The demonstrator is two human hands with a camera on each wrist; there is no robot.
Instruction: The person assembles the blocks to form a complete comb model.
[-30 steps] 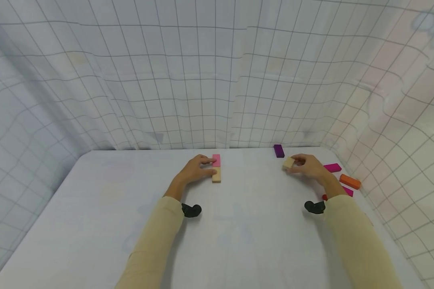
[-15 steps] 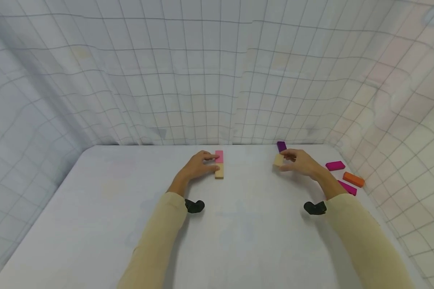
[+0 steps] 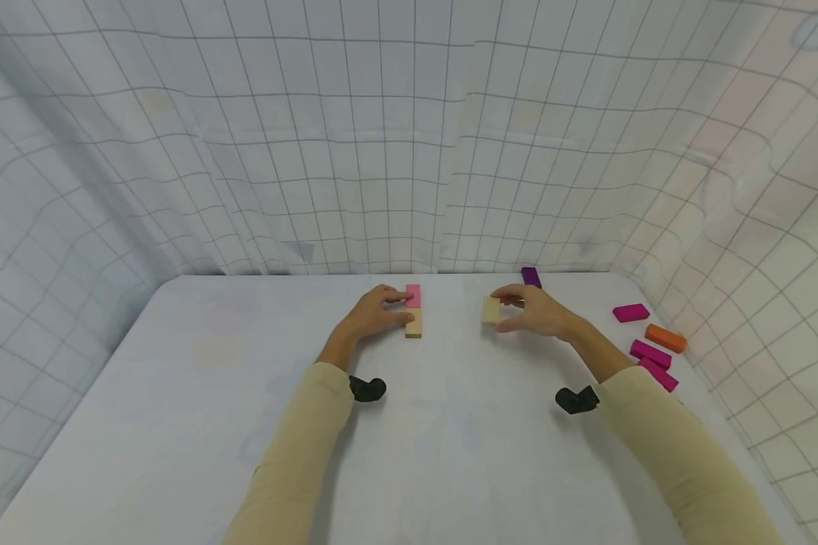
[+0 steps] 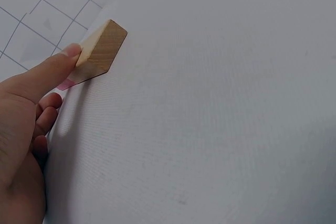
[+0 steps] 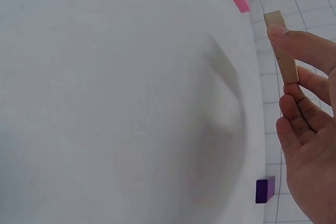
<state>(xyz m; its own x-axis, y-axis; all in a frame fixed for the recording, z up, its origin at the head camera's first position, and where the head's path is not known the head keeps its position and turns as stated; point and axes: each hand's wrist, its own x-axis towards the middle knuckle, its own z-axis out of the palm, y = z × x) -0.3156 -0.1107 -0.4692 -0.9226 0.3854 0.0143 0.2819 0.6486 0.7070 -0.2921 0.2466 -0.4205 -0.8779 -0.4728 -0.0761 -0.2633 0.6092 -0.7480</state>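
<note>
In the head view my left hand [image 3: 369, 314] rests beside two blocks set end to end, a pink block [image 3: 413, 295] behind and a plain wooden block [image 3: 413, 324] in front. Its thumb touches the wooden one, as the left wrist view also shows, and its forefinger reaches onto the pink one. My right hand [image 3: 537, 312] pinches another plain wooden block [image 5: 283, 51] between thumb and fingers. That block is held above the white table, its shadow apart from it in the right wrist view.
A purple block [image 3: 530, 277] lies at the table's back edge, behind the right hand. Several magenta blocks and an orange block [image 3: 666, 338] lie on the right side. Grid-patterned curtains [image 3: 354, 151] surround the white table [image 3: 450, 454].
My right hand has carried its wooden block leftward, past the purple block, toward the pair. The left hand has stayed at the two blocks. The view has shifted slightly.
</note>
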